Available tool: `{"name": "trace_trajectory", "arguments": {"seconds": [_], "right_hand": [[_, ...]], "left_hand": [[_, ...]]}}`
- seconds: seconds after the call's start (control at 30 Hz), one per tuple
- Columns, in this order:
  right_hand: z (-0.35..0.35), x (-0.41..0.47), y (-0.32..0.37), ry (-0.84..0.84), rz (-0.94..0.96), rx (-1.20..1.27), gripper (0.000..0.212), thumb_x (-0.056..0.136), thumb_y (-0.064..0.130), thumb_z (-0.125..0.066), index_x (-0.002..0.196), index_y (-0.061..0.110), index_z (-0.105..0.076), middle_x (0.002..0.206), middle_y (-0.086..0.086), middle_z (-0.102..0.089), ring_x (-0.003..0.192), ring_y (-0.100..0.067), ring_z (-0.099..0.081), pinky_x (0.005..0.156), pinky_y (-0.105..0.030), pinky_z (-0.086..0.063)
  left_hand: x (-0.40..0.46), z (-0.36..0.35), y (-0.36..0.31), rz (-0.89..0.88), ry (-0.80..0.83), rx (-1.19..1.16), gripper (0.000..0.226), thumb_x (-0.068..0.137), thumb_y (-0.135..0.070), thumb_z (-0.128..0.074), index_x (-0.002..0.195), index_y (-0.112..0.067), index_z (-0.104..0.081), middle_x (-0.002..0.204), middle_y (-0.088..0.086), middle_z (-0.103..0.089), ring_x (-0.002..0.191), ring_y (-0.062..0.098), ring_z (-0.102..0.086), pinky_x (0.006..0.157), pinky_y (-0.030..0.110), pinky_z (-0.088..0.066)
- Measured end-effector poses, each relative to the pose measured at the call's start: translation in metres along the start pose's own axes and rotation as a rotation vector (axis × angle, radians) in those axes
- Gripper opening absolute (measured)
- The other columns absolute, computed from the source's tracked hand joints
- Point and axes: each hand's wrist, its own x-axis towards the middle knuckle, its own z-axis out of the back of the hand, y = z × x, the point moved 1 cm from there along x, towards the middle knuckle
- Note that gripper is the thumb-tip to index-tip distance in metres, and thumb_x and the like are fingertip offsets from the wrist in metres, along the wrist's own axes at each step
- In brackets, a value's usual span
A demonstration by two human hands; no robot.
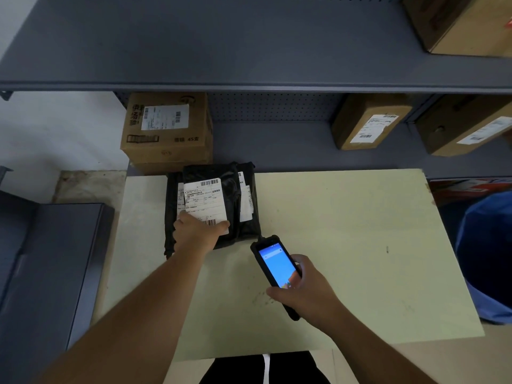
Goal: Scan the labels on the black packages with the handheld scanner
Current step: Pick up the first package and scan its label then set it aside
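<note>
A stack of black plastic packages (232,200) lies at the far left of the pale table (346,245). The top package carries a white label (205,200) with barcodes, and more labels show on the packages under it. My left hand (196,231) grips the near edge of the top package, thumb and fingers on the label's lower end. My right hand (307,292) holds the black handheld scanner (277,267), its blue screen lit and its head pointing at the stack from just in front of it.
Grey metal shelving (249,51) rises behind the table. Cardboard boxes stand on it: one (166,131) right behind the stack, two (371,120) (465,126) at the right, another (465,20) above. A blue bin (487,259) is at the right, a grey surface (50,259) at the left.
</note>
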Motion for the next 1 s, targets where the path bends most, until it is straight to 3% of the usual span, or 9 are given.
{"name": "trace_trajectory", "arguments": {"seconds": [0.23, 0.4, 0.57, 0.67, 0.77, 0.83, 0.93, 1.0], "right_hand": [[0.005, 0.001, -0.008, -0.007, -0.011, 0.012, 0.082, 0.066, 0.042, -0.086, 0.138, 0.033, -0.047, 0.098, -0.006, -0.069, 0.073, -0.010, -0.065, 0.069, -0.026, -0.055], [0.009, 0.000, -0.013, -0.009, -0.017, 0.009, 0.081, 0.066, 0.042, -0.086, 0.137, 0.034, -0.047, 0.100, -0.006, -0.070, 0.075, -0.010, -0.067, 0.071, -0.026, -0.055], [0.016, -0.003, -0.015, -0.014, -0.029, -0.013, 0.083, 0.066, 0.045, -0.085, 0.138, 0.033, -0.046, 0.097, -0.003, -0.067, 0.077, -0.010, -0.066, 0.071, -0.027, -0.055], [0.020, -0.004, -0.014, -0.008, -0.027, -0.041, 0.090, 0.061, 0.051, -0.084, 0.141, 0.032, -0.046, 0.096, 0.000, -0.064, 0.081, -0.012, -0.067, 0.073, -0.028, -0.056], [0.025, -0.007, -0.012, -0.005, -0.029, -0.085, 0.096, 0.061, 0.052, -0.083, 0.145, 0.029, -0.044, 0.099, 0.002, -0.064, 0.088, -0.013, -0.070, 0.076, -0.030, -0.057], [0.029, -0.009, -0.009, 0.005, -0.029, -0.121, 0.096, 0.062, 0.050, -0.082, 0.147, 0.028, -0.042, 0.100, 0.003, -0.063, 0.087, -0.013, -0.069, 0.072, -0.030, -0.057], [0.035, -0.014, -0.004, 0.016, -0.024, -0.173, 0.087, 0.063, 0.050, -0.081, 0.139, 0.028, -0.045, 0.101, 0.002, -0.063, 0.079, -0.016, -0.070, 0.071, -0.041, -0.062], [0.039, -0.018, 0.000, 0.014, -0.016, -0.218, 0.082, 0.064, 0.049, -0.080, 0.136, 0.029, -0.046, 0.101, 0.002, -0.063, 0.079, -0.017, -0.071, 0.075, -0.041, -0.063]], "left_hand": [[-0.008, 0.000, -0.011, -0.026, 0.006, -0.081, 0.113, 0.057, -0.044, -0.092, 0.143, -0.021, -0.023, 0.140, 0.014, -0.052, 0.124, 0.040, -0.056, 0.096, 0.057, -0.056], [-0.020, -0.001, -0.016, -0.066, -0.006, -0.073, 0.111, 0.067, -0.033, -0.095, 0.148, -0.017, -0.020, 0.145, 0.018, -0.039, 0.125, 0.040, -0.053, 0.090, 0.047, -0.058], [-0.026, 0.000, -0.017, -0.093, -0.029, -0.031, 0.110, 0.067, -0.036, -0.094, 0.147, -0.018, -0.020, 0.147, 0.018, -0.035, 0.125, 0.041, -0.053, 0.086, 0.047, -0.056], [-0.029, 0.003, -0.015, -0.086, -0.023, -0.058, 0.097, 0.076, -0.043, -0.082, 0.147, -0.021, -0.020, 0.144, 0.016, -0.049, 0.120, 0.041, -0.059, 0.093, 0.055, -0.058], [-0.032, 0.005, -0.016, -0.029, -0.004, -0.192, 0.077, 0.095, -0.039, -0.062, 0.156, -0.018, -0.019, 0.142, 0.014, -0.060, 0.118, 0.039, -0.064, 0.092, 0.050, -0.058], [-0.033, 0.008, -0.019, 0.013, 0.020, -0.285, 0.063, 0.102, -0.036, -0.053, 0.155, -0.013, -0.028, 0.139, 0.012, -0.063, 0.111, 0.033, -0.064, 0.083, 0.042, -0.052], [-0.032, 0.013, -0.021, 0.024, 0.097, -0.370, 0.048, 0.102, -0.036, -0.055, 0.142, -0.011, -0.053, 0.123, 0.006, -0.067, 0.098, 0.025, -0.061, 0.071, 0.032, -0.047], [-0.029, 0.016, -0.018, 0.022, 0.173, -0.410, 0.040, 0.099, -0.035, -0.060, 0.133, -0.013, -0.064, 0.121, 0.006, -0.072, 0.102, 0.026, -0.066, 0.076, 0.033, -0.052]]}}
